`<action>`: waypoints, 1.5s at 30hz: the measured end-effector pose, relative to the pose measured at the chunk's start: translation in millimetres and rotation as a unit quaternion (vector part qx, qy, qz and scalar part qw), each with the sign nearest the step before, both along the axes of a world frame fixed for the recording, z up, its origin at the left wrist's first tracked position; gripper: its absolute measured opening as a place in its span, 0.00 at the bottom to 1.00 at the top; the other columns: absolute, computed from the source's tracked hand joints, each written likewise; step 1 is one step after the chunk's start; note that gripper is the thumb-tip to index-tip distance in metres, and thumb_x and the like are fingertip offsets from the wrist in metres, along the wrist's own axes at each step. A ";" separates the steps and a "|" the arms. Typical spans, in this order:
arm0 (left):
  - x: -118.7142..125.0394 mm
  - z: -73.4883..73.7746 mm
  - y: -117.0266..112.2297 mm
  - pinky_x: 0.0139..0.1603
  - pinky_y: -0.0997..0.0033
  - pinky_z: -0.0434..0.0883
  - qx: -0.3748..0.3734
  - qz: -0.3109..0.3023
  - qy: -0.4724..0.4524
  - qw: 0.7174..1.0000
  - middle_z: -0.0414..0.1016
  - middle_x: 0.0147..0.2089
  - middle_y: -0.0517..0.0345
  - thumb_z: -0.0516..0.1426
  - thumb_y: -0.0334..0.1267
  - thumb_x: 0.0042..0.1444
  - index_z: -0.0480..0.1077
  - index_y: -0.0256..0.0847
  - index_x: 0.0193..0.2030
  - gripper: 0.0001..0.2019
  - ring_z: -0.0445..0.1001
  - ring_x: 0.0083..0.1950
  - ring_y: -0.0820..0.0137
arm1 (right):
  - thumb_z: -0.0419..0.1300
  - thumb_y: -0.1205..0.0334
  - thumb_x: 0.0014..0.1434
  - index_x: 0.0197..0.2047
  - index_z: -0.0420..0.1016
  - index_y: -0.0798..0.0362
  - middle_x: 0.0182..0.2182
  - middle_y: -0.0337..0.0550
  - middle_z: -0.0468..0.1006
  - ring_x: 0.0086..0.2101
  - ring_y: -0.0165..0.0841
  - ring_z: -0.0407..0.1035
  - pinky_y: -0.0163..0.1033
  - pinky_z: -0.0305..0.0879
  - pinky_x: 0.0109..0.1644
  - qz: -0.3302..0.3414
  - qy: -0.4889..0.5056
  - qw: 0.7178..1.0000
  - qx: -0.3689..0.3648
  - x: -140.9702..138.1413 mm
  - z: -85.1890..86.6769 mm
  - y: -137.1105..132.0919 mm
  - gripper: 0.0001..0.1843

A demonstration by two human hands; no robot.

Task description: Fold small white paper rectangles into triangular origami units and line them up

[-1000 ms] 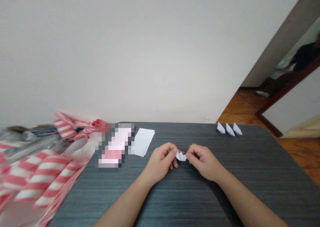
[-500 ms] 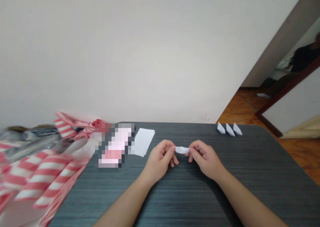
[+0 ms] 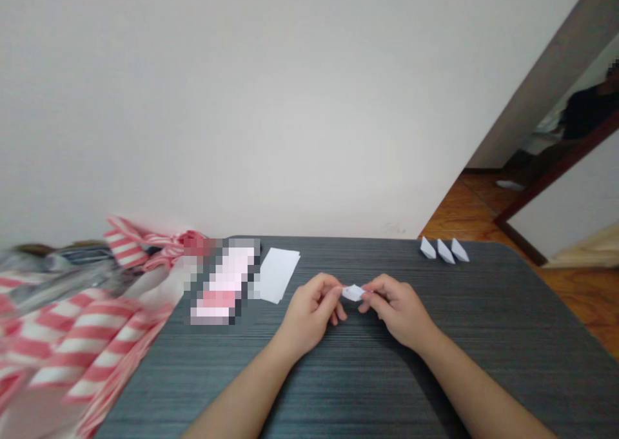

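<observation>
A small white folded paper boat [image 3: 353,292] is held above the dark table, stretched between both hands. My left hand [image 3: 316,303] pinches its left tip between thumb and forefinger, the other fingers curled below. At the opposite tip, my right hand [image 3: 394,302] grips the paper in the same way. Three finished-looking paper boats [image 3: 445,251] stand in a row at the table's far right. To the left of my hands lies a small stack of white paper sheets [image 3: 277,275].
A pixelated phone-like object [image 3: 225,281] lies on the table [image 3: 348,374] left of the paper. Red-and-white striped fabric [image 3: 82,336] is heaped beside the table's left edge. A wall [image 3: 290,104] rises behind. At the far right, a person [image 3: 587,113] appears beyond a doorway.
Both hands have drawn slightly closer together. The boat's middle now looks wider and more opened out, with a clearer peak. Nothing else on the table has moved.
</observation>
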State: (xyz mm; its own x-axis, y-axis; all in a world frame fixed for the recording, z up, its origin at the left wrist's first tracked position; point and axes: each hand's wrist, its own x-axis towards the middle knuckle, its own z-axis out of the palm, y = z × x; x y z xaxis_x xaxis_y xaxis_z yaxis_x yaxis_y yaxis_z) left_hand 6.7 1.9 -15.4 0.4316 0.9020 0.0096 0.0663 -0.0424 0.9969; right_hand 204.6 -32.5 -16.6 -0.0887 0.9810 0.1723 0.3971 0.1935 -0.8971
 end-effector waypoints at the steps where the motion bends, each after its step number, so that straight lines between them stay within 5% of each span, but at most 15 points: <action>1: 0.6 0.4 -0.2 0.23 0.77 0.66 -0.009 0.005 -0.012 1.000 0.75 0.22 0.61 0.54 0.46 0.63 0.66 0.38 0.39 0.12 0.70 0.20 0.74 | 0.59 0.58 0.63 0.36 0.73 0.52 0.26 0.41 0.83 0.23 0.31 0.73 0.34 0.66 0.28 -0.006 0.007 1.000 -0.002 -0.1 -1.1 -0.1 0.07; 13: 2.3 0.8 1.7 0.22 0.78 0.65 -0.058 0.010 -0.090 0.994 0.74 0.20 0.62 0.55 0.46 0.62 0.64 0.38 0.39 0.12 0.69 0.19 0.74 | 0.57 0.55 0.64 0.34 0.67 0.51 0.27 0.43 0.83 0.19 0.29 0.67 0.34 0.64 0.24 -0.027 0.108 0.993 -0.032 -4.4 -4.2 -1.5 0.10; 25: 0.3 12.9 -1.3 0.26 0.78 0.66 -0.047 -0.068 0.021 0.996 0.76 0.30 0.57 0.60 0.41 0.57 0.73 0.35 0.39 0.10 0.69 0.24 0.77 | 0.57 0.64 0.64 0.32 0.72 0.52 0.25 0.39 0.81 0.22 0.28 0.70 0.32 0.63 0.29 0.011 -0.023 0.999 0.029 -3.2 12.1 -2.8 0.08; 35: -0.5 14.2 -0.5 0.25 0.79 0.65 -0.037 -0.057 0.045 0.997 0.76 0.28 0.59 0.57 0.42 0.60 0.72 0.36 0.33 0.11 0.67 0.23 0.78 | 0.58 0.62 0.61 0.41 0.72 0.53 0.26 0.40 0.80 0.25 0.31 0.74 0.33 0.66 0.29 0.043 0.039 0.998 -0.028 -5.4 5.1 -0.8 0.05; 45: -0.4 12.3 -2.4 0.25 0.79 0.65 -0.014 -0.057 0.058 0.997 0.77 0.28 0.58 0.57 0.42 0.61 0.72 0.36 0.33 0.11 0.67 0.23 0.78 | 0.57 0.66 0.62 0.30 0.73 0.54 0.22 0.38 0.79 0.22 0.29 0.74 0.31 0.66 0.29 0.056 0.010 0.997 -0.056 -8.4 12.6 -1.2 0.09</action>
State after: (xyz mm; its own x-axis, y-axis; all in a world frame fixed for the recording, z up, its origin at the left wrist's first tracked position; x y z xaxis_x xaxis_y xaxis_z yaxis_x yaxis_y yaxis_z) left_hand 6.3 -0.5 -3.1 0.5277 0.8465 -0.0702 0.1778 -0.0293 0.9836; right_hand 196.2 -33.7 -3.9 -0.1973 0.9782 0.0654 0.3612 0.1346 -0.9227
